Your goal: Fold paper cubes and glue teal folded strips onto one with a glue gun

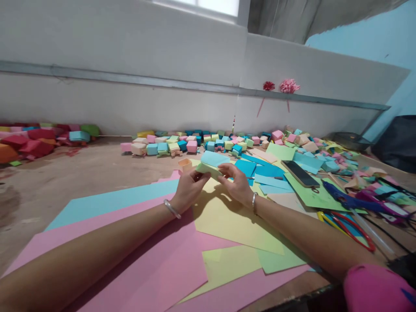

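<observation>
My left hand (pixel 190 188) and my right hand (pixel 237 184) meet above the paper sheets, each with its fingers closed on small paper pieces. A light blue paper piece (pixel 214 159) rises above a pale yellow-green paper piece (pixel 208 168). Whether the two are joined cannot be made out. Beneath my hands lies a yellow sheet (pixel 234 221), overlapping a large pink sheet (pixel 146 260). Just beyond my left hand stands a small peach paper box (pixel 185 164), with an open side showing.
Several coloured paper boxes (pixel 191 146) line the wall, with red ones (pixel 37 147) at far left. On the right lie a phone (pixel 300 173), a blue glue gun (pixel 341 195), scissors with red and yellow handles (pixel 354 229), and paper scraps. Two paper flowers (pixel 289 86) hang above.
</observation>
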Demonstrator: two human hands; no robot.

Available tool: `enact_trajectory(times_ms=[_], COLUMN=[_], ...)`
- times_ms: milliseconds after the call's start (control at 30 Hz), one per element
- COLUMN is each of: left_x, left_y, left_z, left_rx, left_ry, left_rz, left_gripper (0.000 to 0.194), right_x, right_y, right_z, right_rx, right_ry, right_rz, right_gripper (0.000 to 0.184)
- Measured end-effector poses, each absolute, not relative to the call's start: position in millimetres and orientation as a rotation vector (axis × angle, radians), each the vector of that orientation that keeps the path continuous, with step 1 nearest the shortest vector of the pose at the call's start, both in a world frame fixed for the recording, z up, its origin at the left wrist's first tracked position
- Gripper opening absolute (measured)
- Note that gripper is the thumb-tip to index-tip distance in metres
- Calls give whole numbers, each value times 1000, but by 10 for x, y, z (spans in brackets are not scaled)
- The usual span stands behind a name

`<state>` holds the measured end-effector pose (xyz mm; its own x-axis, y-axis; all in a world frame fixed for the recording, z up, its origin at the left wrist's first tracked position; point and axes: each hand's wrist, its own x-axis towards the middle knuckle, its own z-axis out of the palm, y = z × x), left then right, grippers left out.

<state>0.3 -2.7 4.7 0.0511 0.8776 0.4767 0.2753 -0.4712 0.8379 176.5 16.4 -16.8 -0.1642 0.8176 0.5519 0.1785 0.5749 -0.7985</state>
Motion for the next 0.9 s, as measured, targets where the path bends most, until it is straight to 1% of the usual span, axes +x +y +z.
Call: enact_trajectory(times_ms=[100, 267, 333, 500, 600, 700, 900], left_x=[-3, -10, -17, -31, -26, -23, -30], left_y=[-47, -82, -84, -85, -112, -145, -192], left_z=[29, 43, 36, -35, -51, -35, -7], left_rx=[2077, 2333, 2353, 2247, 2172, 2176, 2347], left_ry=[1087, 987, 933, 886, 946, 960, 821], left_rz=[1476, 1617, 1623, 1511, 1460, 1444, 1496], left_gripper=[13, 11, 13, 21, 27, 28, 35], right_x=[1745, 1736, 1732, 1731, 1736, 1736, 1741], right_y=[174, 140, 131, 157, 163, 139, 122], right_z=[-186, -181, -188, -235, -248, -238, -223], right_rx=[-880, -871, -892, -947, -956, -875, -659], right_ry=[-1763, -1779, -1782, -1788, -1819, -1876, -1872], right_rz=[668, 638, 636, 625, 593, 561, 566], right_gripper=[12, 15, 18, 24, 19, 12, 14])
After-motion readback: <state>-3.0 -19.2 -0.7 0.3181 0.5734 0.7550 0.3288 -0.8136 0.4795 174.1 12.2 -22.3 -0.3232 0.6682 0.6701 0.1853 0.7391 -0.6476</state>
